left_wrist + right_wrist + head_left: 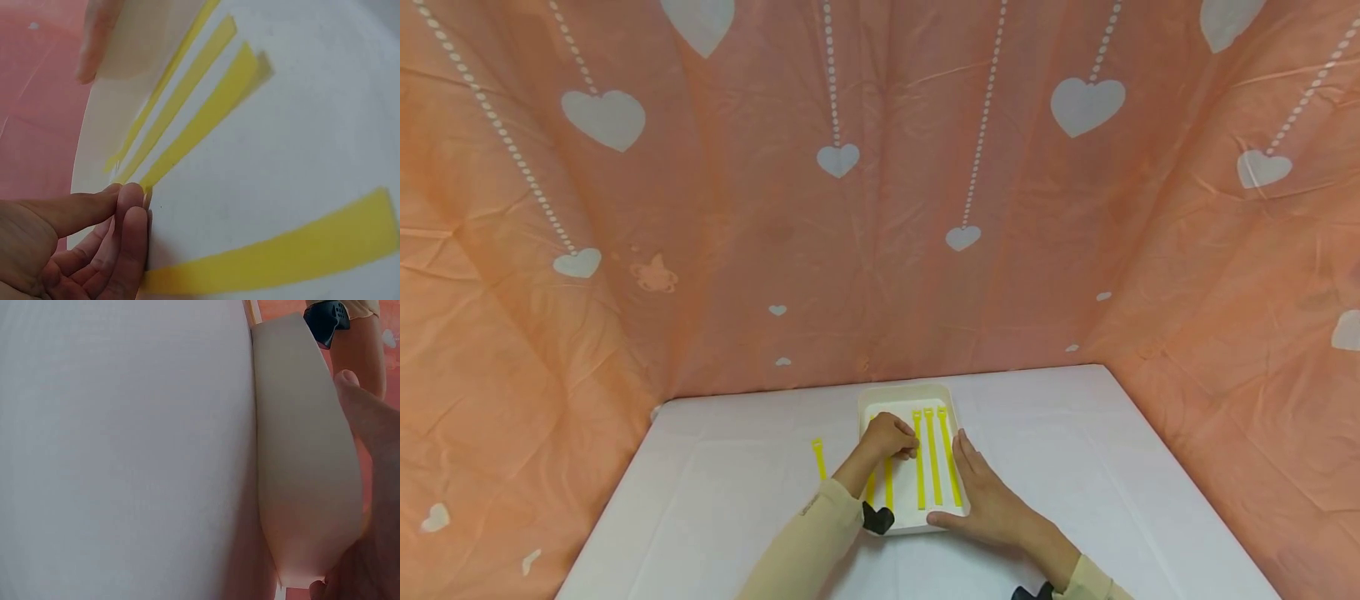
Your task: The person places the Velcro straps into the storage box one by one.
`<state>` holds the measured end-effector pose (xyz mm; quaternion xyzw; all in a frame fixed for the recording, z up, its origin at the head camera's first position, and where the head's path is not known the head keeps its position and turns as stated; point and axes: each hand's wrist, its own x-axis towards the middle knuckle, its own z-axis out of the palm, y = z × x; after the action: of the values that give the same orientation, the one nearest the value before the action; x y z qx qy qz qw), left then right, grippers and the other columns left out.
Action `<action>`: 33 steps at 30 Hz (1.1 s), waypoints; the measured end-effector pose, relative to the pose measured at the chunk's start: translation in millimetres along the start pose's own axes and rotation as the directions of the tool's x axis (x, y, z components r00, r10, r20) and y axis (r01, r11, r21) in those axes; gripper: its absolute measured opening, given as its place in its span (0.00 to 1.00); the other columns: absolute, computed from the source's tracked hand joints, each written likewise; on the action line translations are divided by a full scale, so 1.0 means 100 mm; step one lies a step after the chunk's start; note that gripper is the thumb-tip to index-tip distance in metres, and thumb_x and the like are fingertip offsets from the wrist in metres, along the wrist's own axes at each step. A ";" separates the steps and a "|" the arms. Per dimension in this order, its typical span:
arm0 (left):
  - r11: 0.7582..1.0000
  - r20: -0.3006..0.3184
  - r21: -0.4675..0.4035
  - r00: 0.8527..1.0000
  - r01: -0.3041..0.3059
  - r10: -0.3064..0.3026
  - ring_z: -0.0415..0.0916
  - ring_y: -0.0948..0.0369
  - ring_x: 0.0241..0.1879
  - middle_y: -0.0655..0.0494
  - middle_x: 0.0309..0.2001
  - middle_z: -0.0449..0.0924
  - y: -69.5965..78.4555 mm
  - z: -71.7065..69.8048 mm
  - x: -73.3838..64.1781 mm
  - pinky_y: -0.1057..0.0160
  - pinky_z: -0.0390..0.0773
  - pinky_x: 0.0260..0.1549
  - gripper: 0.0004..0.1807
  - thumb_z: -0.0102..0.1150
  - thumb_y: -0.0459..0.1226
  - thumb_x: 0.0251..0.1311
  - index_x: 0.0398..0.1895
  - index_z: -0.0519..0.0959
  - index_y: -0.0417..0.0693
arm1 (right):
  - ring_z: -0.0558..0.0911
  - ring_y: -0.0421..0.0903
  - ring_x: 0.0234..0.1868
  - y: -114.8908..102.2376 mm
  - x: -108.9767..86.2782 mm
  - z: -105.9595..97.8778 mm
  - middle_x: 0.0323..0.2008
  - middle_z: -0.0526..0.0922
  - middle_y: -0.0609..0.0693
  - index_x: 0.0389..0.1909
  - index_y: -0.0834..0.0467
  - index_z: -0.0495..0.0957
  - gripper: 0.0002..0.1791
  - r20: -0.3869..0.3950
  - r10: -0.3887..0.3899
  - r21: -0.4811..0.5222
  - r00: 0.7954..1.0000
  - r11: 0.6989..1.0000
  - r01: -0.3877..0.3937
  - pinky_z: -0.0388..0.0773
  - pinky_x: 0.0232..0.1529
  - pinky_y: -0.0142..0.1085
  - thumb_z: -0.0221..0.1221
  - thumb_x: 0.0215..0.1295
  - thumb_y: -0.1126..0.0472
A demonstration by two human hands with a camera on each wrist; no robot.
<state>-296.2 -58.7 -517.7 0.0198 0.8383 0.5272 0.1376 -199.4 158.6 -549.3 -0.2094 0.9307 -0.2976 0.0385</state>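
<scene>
A cream tray (pixel 904 392) holds several yellow hook-and-loop cable straps with slotted heads, laid lengthwise. Over its middle, my left hand (pixel 889 437) pinches a yellow strap (pixel 921 483) between thumb and fingertips; the left wrist view shows this strap (pixel 206 119) running away from the fingers. To its right lie two more straps, a middle one (pixel 933 458) and one by the side wall (pixel 952 471). Others (pixel 889 483) are partly hidden under my left wrist. My right hand (pixel 992 500), fingers extended, rests along the tray's right side, thumb at the near rim.
Left of the tray, another yellow strap (pixel 819 454) lies on the white tablecloth (pixel 730 483), partly covered by my left sleeve. A peach curtain (pixel 895 317) with white hearts encloses the table's back and sides. Black wrist mounts (pixel 877 518) sit at my wrists.
</scene>
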 end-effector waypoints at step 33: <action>0.972 0.023 -0.193 0.990 -0.135 0.142 0.90 0.53 0.39 0.38 0.41 0.89 -0.10 -0.34 -0.17 0.54 0.91 0.47 0.11 0.67 0.28 0.70 0.50 0.83 0.27 | 0.49 0.66 0.85 -0.01 0.01 0.02 0.87 0.36 0.62 0.86 0.66 0.38 0.74 0.004 0.013 -0.005 1.000 1.000 -0.013 0.58 0.81 0.62 0.66 0.61 0.23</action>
<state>-287.0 -96.2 -509.1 0.0745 0.7778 0.6130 0.1171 -199.8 156.5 -549.9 -0.2041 0.9326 -0.2947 0.0418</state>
